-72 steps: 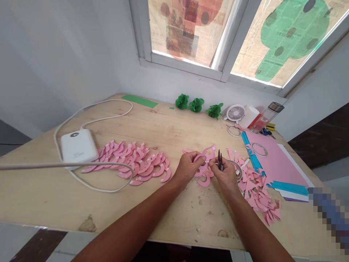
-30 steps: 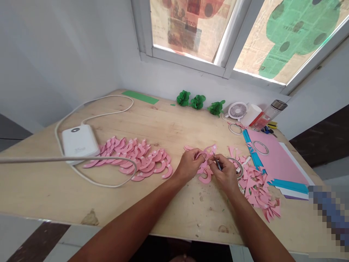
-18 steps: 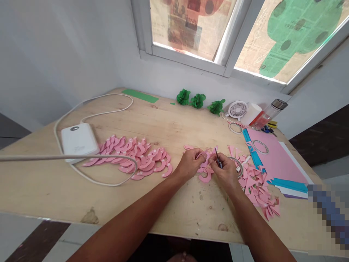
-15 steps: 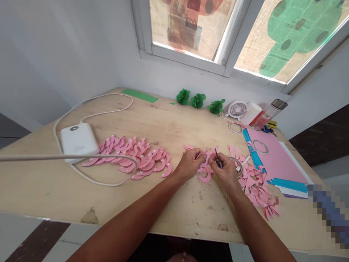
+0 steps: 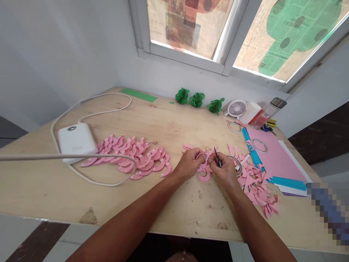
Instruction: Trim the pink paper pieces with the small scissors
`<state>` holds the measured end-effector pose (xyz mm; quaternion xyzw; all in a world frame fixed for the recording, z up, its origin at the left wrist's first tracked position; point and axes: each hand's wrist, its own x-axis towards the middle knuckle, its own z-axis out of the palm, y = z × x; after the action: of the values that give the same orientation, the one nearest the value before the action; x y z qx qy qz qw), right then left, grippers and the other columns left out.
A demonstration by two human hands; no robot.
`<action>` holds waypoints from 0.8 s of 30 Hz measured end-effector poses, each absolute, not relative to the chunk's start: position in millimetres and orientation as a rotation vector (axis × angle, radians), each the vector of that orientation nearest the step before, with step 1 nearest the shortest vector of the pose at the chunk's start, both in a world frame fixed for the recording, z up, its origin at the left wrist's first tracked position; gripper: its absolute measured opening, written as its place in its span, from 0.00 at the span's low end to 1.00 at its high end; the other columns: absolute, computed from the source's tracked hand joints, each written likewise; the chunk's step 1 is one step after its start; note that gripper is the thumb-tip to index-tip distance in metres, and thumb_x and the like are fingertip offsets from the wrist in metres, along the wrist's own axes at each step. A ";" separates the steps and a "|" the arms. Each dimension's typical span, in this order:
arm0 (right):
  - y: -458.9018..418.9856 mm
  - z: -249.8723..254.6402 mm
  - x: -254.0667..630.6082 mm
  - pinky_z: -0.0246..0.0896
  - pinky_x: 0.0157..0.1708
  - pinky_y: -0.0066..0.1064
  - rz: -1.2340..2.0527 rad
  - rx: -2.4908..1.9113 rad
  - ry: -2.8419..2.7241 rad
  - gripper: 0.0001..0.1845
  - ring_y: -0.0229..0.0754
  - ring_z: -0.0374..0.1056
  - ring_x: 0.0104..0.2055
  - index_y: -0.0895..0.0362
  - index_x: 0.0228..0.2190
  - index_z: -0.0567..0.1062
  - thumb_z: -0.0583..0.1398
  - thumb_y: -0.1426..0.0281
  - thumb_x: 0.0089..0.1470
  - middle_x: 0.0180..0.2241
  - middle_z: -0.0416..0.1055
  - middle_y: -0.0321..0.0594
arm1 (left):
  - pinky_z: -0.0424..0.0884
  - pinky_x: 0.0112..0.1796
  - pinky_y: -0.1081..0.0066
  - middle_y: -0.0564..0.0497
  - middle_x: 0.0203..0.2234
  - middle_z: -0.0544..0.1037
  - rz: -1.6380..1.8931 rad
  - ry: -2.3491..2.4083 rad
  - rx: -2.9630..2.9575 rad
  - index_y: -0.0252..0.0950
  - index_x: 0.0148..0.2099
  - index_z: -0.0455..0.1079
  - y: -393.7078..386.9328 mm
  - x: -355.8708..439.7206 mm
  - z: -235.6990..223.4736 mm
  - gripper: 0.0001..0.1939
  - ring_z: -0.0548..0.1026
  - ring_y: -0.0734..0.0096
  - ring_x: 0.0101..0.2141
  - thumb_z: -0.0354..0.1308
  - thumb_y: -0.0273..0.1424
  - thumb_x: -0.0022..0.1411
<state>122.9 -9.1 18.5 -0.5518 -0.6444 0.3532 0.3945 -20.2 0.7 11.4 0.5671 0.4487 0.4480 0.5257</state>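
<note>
My left hand (image 5: 191,162) is closed in a pinch on a pink paper piece (image 5: 204,160), most of which the fingers cover. My right hand (image 5: 223,168) meets it from the other side, fingertips at the same paper. Scissors (image 5: 217,155) are gripped in the right hand, with their dark pointed blades sticking up past the fingers and the handles hidden. Just below both hands lies a curved pink paper strip (image 5: 204,176) on the wooden table. To the left spreads a heap of pink paper arcs (image 5: 147,163), several with pale tabs at their ends.
Pink scraps (image 5: 255,182) and a tape roll (image 5: 237,165) lie right of my hands. Beyond are pink sheets (image 5: 283,160) and blue strips (image 5: 287,183). A white power bank (image 5: 77,140) with a looped cable stands left. Green paper shapes (image 5: 197,99), a fan (image 5: 237,108) and a bottle (image 5: 269,112) line the wall.
The view has shifted very slightly. Both hands stay at the same place, with the paper and scissors still in them.
</note>
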 end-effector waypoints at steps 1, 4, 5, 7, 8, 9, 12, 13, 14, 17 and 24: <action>-9.1 18.4 122.8 0.44 0.16 0.23 0.894 -1.400 -1.633 0.05 0.30 0.49 0.17 0.57 0.21 0.66 0.56 0.69 0.42 0.15 0.57 0.29 | 0.56 0.20 0.77 0.57 0.16 0.63 1.069 1.076 1.357 0.34 0.23 0.62 0.7 -20.2 11.6 0.11 0.60 0.78 0.19 0.53 0.36 0.51; -9.0 19.0 122.6 0.44 0.16 0.23 0.891 -1.404 -1.639 0.05 0.30 0.49 0.17 0.58 0.21 0.66 0.56 0.68 0.42 0.15 0.56 0.29 | 0.56 0.20 0.77 0.57 0.16 0.63 1.059 1.087 1.362 0.34 0.23 0.62 0.8 -20.1 11.8 0.11 0.60 0.77 0.19 0.53 0.36 0.50; -9.0 19.3 122.6 0.44 0.16 0.23 0.892 -1.409 -1.639 0.05 0.30 0.49 0.17 0.58 0.20 0.66 0.56 0.68 0.42 0.14 0.56 0.28 | 0.56 0.20 0.77 0.57 0.16 0.63 1.056 1.089 1.367 0.34 0.23 0.62 0.8 -20.1 11.7 0.11 0.60 0.77 0.19 0.53 0.37 0.50; -8.9 19.8 122.4 0.43 0.16 0.23 0.896 -1.425 -1.639 0.05 0.30 0.49 0.17 0.57 0.20 0.66 0.56 0.68 0.42 0.14 0.56 0.28 | 0.56 0.20 0.77 0.57 0.16 0.63 1.052 1.088 1.379 0.34 0.23 0.62 0.7 -20.3 11.5 0.11 0.60 0.77 0.19 0.53 0.37 0.51; -8.8 20.0 122.4 0.44 0.16 0.23 0.899 -1.433 -1.635 0.05 0.30 0.49 0.16 0.57 0.20 0.66 0.56 0.68 0.41 0.14 0.56 0.28 | 0.56 0.20 0.77 0.57 0.17 0.63 1.051 1.085 1.385 0.34 0.23 0.62 0.5 -20.4 11.4 0.11 0.60 0.77 0.19 0.52 0.36 0.51; -8.7 20.1 122.3 0.44 0.16 0.23 0.902 -1.440 -1.632 0.05 0.30 0.49 0.16 0.57 0.20 0.66 0.56 0.69 0.41 0.14 0.56 0.28 | 0.56 0.21 0.77 0.57 0.17 0.63 1.052 1.081 1.389 0.34 0.23 0.62 0.3 -20.6 11.2 0.11 0.60 0.77 0.20 0.52 0.36 0.51; -8.5 19.8 122.5 0.44 0.16 0.23 0.901 -1.437 -1.632 0.05 0.30 0.50 0.16 0.57 0.20 0.66 0.56 0.69 0.41 0.14 0.56 0.28 | 0.57 0.21 0.76 0.56 0.17 0.63 1.047 1.073 1.392 0.34 0.24 0.62 -0.2 -21.3 11.0 0.11 0.61 0.77 0.20 0.52 0.37 0.52; -8.5 19.6 122.6 0.44 0.16 0.23 0.897 -1.431 -1.634 0.05 0.30 0.50 0.16 0.57 0.20 0.66 0.56 0.69 0.41 0.14 0.57 0.28 | 0.57 0.21 0.76 0.56 0.17 0.63 1.040 1.073 1.390 0.34 0.24 0.62 -0.3 -21.4 11.0 0.11 0.61 0.77 0.20 0.52 0.37 0.52; -8.4 19.3 122.7 0.45 0.16 0.23 0.891 -1.427 -1.635 0.05 0.30 0.50 0.16 0.57 0.20 0.66 0.56 0.69 0.41 0.14 0.57 0.28 | 0.57 0.21 0.76 0.56 0.18 0.63 1.033 1.073 1.385 0.34 0.24 0.62 -0.4 -21.5 10.9 0.11 0.61 0.77 0.20 0.52 0.37 0.52; -8.2 18.5 123.1 0.45 0.16 0.23 0.890 -1.424 -1.635 0.04 0.30 0.50 0.17 0.57 0.20 0.66 0.56 0.69 0.40 0.14 0.58 0.29 | 0.57 0.21 0.76 0.57 0.17 0.63 1.027 1.076 1.366 0.35 0.24 0.62 -0.2 -21.4 10.3 0.12 0.61 0.77 0.20 0.52 0.38 0.52; -7.6 17.2 122.6 0.44 0.16 0.23 0.918 -1.434 -1.609 0.05 0.31 0.50 0.17 0.57 0.19 0.65 0.56 0.69 0.41 0.14 0.56 0.28 | 0.57 0.21 0.76 0.57 0.17 0.63 1.057 1.072 1.363 0.35 0.23 0.62 -0.1 -19.8 8.4 0.11 0.61 0.77 0.20 0.52 0.36 0.51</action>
<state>122.6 -7.6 17.2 -0.5640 -0.6327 0.3611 0.3889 -19.8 -0.1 8.4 0.5702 0.4484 0.4422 0.5275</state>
